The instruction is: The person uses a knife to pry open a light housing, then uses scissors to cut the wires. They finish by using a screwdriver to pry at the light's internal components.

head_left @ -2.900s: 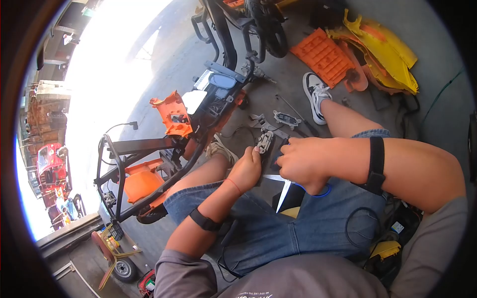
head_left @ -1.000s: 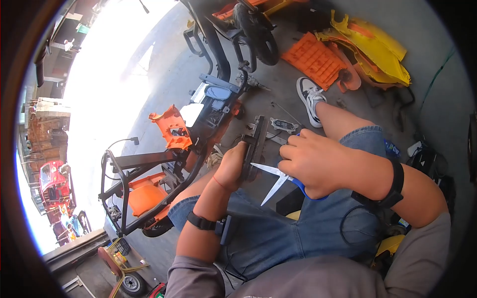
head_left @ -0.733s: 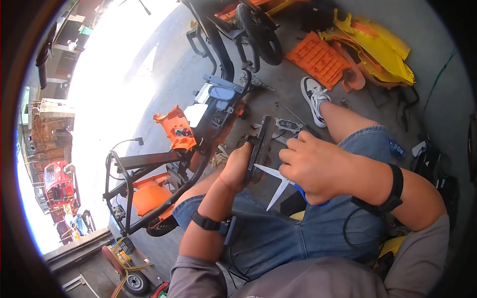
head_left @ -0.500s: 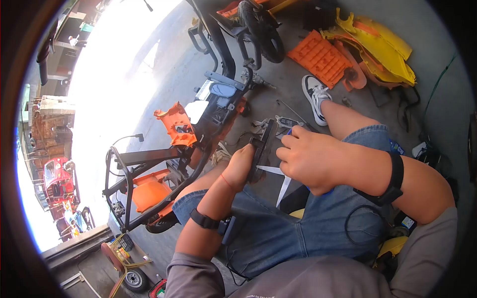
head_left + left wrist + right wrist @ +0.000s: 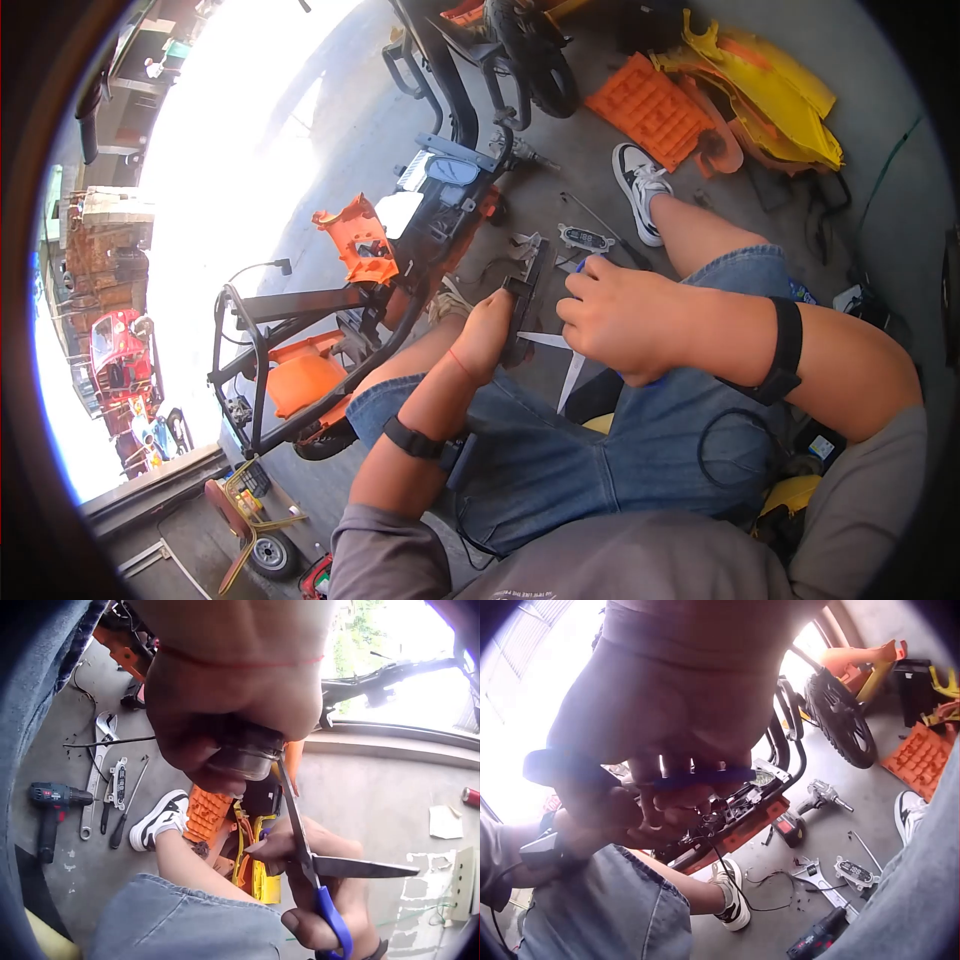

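Note:
My left hand (image 5: 487, 330) grips a dark, elongated housing (image 5: 535, 285), held on edge above the floor between my legs. In the left wrist view a clear, glossy rim of that housing (image 5: 251, 763) shows below the curled fingers, and a thin cable runs off to the side. My right hand (image 5: 625, 320) holds blue-handled scissors (image 5: 296, 817), with fingers and thumb at the handles. Their blades are spread wide. One blade's tip is right at the housing's rim, while the other points away. The right wrist view shows mainly the blue handle, in shadow.
On the floor lie a drill (image 5: 51, 802), an adjustable wrench (image 5: 95, 776), a small display unit (image 5: 120, 784), a screwdriver (image 5: 118, 834) and a cordless power tool (image 5: 821, 796). A stripped vehicle frame (image 5: 290, 310) stands at left. Orange (image 5: 650, 112) and yellow panels (image 5: 775, 85) lie at back right.
Since the first frame, the housing has been turned from its pale, clip-covered side onto its dark edge. The scissors have come to its rim. Over the last half second the hands barely move.

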A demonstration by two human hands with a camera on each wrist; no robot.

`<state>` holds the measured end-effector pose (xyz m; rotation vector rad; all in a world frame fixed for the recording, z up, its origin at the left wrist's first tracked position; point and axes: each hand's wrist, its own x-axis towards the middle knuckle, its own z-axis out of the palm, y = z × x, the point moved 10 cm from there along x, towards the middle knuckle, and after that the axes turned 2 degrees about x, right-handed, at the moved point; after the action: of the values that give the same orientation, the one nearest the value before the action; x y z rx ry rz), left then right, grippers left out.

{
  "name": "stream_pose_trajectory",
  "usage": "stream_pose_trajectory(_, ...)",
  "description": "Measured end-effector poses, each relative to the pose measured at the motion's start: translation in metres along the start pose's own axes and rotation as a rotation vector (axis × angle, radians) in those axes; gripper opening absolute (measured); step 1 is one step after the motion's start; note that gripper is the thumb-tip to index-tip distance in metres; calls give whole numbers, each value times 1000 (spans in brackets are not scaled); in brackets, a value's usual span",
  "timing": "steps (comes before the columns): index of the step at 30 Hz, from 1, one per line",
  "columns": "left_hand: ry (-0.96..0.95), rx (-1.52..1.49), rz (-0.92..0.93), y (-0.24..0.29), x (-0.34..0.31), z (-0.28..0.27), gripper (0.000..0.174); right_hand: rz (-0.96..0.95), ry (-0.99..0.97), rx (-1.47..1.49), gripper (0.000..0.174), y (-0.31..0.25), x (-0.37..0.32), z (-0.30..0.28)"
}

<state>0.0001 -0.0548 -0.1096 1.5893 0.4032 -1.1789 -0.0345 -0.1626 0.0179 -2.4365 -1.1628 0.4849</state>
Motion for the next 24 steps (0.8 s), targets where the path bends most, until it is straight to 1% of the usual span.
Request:
stream_pose_trajectory(1, 8, 6, -52, -11, 5, 0, 37, -66, -33, -205, 22, -5, 1, 0)
stream_pose_trajectory(2, 4, 6, -58, -18, 6, 1, 37, -133, -66, -405, 23, -11, -1, 4)
stream_pose_trajectory(3, -38, 19, -52, -20, 6, 5, 40, -164, 4, -486, 24, -13, -2, 3)
stream_pose_trajectory(4, -77, 30, -43, -20, 5, 9, 43, -162, 2, -486, 24, -13, -3, 1)
stream_pose_trajectory(6, -77, 50, -47, -22, 5, 10, 42, -134, -124, -304, 24, -8, -5, 6)
stream_pose_trajectory(7, -71, 65, -51, -21, 5, 10, 42, -136, -124, -310, 24, -8, -5, 8)
stream_pose_trajectory(8, -68, 63, -49, -20, 6, 9, 42, -56, -126, -110, 25, -3, -5, 12)
stream_pose_trajectory(9, -22, 12, -31, -17, 7, 6, 42, 27, -127, 94, 27, 2, -6, 17)
stream_pose_trajectory(10, 24, -41, -14, -15, 8, 2, 41, 24, -129, 95, 27, 0, -6, 18)
stream_pose_trajectory(11, -12, 0, -37, -17, 8, 3, 39, 22, -134, 68, 27, -1, -6, 18)
stream_pose_trajectory(13, -9, 41, -19, -18, 7, 6, 41, 20, -135, 48, 28, -4, -3, 12)
stream_pose_trajectory(15, -25, 88, -7, -20, 9, 12, 44, -3, -299, -83, 26, -7, -2, 15)
stream_pose_trajectory(16, -22, 113, 9, -20, 11, 13, 45, 3, -305, -79, 26, -6, 0, 13)
stream_pose_trajectory(18, -22, 136, 30, -22, 16, 13, 46, 9, -429, -72, 23, -6, 2, 18)
stream_pose_trajectory(20, 32, 280, 56, -26, 23, 6, 48, 9, -445, -45, 23, -6, 8, 16)
stream_pose_trajectory(21, 31, 280, 55, -36, 32, 2, 48, 35, -485, -11, 22, -5, 10, 18)
stream_pose_trajectory(22, 61, 400, 171, -39, 43, -5, 50, 60, -525, 24, 21, -4, 12, 19)
stream_pose_trajectory(23, 90, 520, 291, -37, 49, -9, 51, 61, -525, 26, 21, -3, 14, 20)
stream_pose_trajectory(24, 88, 519, 291, -46, 58, -14, 51, 69, -567, 24, 20, -1, 14, 24)
